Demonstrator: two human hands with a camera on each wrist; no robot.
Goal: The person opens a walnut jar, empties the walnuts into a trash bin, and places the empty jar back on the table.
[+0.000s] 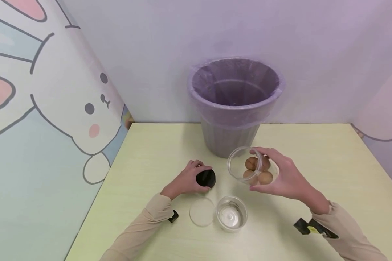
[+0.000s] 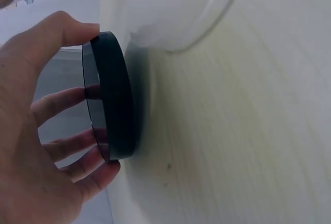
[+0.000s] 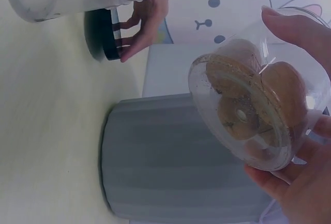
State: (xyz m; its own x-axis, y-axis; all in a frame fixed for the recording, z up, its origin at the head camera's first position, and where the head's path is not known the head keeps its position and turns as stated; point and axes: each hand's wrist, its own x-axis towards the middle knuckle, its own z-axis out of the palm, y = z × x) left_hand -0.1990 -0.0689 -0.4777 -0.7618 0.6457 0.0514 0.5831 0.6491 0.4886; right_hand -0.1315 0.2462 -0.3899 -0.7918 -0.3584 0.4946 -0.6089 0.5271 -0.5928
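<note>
My left hand (image 1: 190,178) pinches a round black lid (image 2: 119,100) by its rim, thumb on one side and fingers on the other, low over the tabletop. Whether the lid touches the table I cannot tell. My right hand (image 1: 285,177) grips a clear plastic jar (image 1: 236,166), raised and tilted, its open mouth to the left. Several round brown things (image 3: 282,92) sit inside near its base; their kind is unclear. Nearer me stand a second clear jar (image 1: 232,214), open at the top with a few dark specks inside, and a flat translucent disc (image 1: 201,212) beside it.
A grey bin (image 1: 230,136) lined with a thin purple-tinted bag stands at the back of the pale wooden table (image 1: 156,145), just beyond both hands. A white wall (image 1: 143,54) rises behind it. Rabbit drawings (image 1: 68,90) cover the left wall.
</note>
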